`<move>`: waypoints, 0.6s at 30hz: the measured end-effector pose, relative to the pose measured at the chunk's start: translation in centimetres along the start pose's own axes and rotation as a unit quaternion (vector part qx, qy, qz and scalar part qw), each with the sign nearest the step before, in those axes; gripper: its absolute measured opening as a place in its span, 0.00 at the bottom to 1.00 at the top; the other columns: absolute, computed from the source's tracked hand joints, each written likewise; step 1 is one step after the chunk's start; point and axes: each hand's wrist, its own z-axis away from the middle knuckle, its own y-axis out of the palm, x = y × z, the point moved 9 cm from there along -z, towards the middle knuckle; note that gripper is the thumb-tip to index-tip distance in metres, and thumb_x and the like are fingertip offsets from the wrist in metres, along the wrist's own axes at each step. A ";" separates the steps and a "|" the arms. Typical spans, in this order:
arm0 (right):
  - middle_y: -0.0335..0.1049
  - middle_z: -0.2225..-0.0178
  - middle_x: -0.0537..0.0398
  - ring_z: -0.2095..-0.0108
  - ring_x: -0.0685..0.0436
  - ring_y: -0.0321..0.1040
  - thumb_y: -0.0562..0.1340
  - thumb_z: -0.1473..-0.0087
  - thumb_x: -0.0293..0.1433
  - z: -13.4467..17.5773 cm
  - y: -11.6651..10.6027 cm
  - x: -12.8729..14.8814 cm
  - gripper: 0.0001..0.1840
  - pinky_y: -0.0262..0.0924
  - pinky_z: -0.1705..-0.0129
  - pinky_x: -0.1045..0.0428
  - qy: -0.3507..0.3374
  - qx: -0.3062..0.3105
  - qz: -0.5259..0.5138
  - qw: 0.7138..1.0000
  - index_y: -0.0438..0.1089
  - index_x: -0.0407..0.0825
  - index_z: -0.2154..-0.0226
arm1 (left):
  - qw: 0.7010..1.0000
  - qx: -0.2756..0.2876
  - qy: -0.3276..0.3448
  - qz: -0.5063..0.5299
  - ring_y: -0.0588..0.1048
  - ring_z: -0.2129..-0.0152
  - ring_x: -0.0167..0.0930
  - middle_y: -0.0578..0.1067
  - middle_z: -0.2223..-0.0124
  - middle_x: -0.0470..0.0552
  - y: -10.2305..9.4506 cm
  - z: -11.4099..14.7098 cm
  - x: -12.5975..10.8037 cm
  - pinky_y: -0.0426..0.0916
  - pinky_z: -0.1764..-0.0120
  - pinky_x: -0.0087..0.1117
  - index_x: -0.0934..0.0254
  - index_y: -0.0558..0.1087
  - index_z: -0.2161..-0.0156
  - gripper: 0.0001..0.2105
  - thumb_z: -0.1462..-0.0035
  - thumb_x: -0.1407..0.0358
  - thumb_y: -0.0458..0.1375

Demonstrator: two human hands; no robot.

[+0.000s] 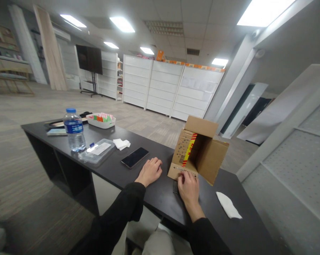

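My left hand point(150, 172) rests on the dark tabletop beside a black phone point(135, 157), its fingers loosely bent and nothing visible in them. At the lower front flap of an open cardboard box point(179, 150) is my right hand point(189, 187), with thumb and fingers drawn together. Whatever they may pinch is too small or hidden to make out. Several thin dark rods, like screws or nails, form a small bunch point(175, 187) just left of that hand. The box lies on its side, its opening toward me and its flaps spread; dark dots or holes mark the cardboard.
On the left stand a water bottle point(74, 131), a clear plastic case point(97, 151) and a white basket point(101, 122) of colourful packets. Folded tissue point(121, 143) lies behind the phone. Another white tissue point(228, 205) is near the table's right edge.
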 end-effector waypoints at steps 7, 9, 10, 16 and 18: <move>0.73 0.66 0.51 0.63 0.42 0.66 0.51 0.43 0.27 0.1 0.1 -0.1 0.11 0.49 0.58 0.49 -0.009 -0.005 -0.001 1.000 0.69 0.49 0.67 | 1.000 0.005 0.007 0.007 0.70 0.61 0.33 0.72 0.59 0.50 -0.4 0.0 -0.3 0.63 0.57 0.36 0.61 0.69 0.60 0.06 0.42 0.70 0.51; 0.73 0.66 0.50 0.63 0.42 0.66 0.51 0.42 0.28 0.1 0.0 -0.1 0.11 0.49 0.58 0.49 -0.009 -0.006 -0.006 1.000 0.69 0.49 0.66 | 1.000 0.007 0.006 0.009 0.71 0.61 0.33 0.72 0.59 0.51 -0.4 0.0 -0.3 0.63 0.56 0.36 0.61 0.69 0.60 0.06 0.42 0.69 0.51; 0.73 0.66 0.50 0.63 0.42 0.66 0.52 0.42 0.28 0.2 0.0 -0.2 0.11 0.50 0.58 0.48 -0.009 -0.006 -0.007 1.000 0.69 0.49 0.66 | 1.000 0.008 0.005 0.010 0.71 0.61 0.33 0.72 0.59 0.51 -0.5 0.0 -0.3 0.63 0.56 0.36 0.61 0.69 0.60 0.06 0.42 0.69 0.51; 0.73 0.65 0.50 0.63 0.41 0.67 0.52 0.43 0.28 0.1 0.1 0.1 0.10 0.50 0.58 0.48 -0.020 0.002 -0.011 1.000 0.68 0.49 0.67 | 1.000 0.009 0.007 0.013 0.71 0.60 0.34 0.72 0.59 0.51 -0.4 0.0 -0.4 0.63 0.56 0.36 0.61 0.69 0.60 0.07 0.42 0.69 0.51; 0.73 0.65 0.50 0.62 0.41 0.67 0.52 0.42 0.28 0.1 0.0 -0.1 0.10 0.51 0.58 0.47 -0.017 0.002 -0.021 1.000 0.69 0.49 0.66 | 1.000 0.009 0.009 0.015 0.71 0.60 0.34 0.72 0.59 0.51 -0.4 0.0 -0.4 0.63 0.56 0.36 0.61 0.69 0.60 0.07 0.42 0.69 0.51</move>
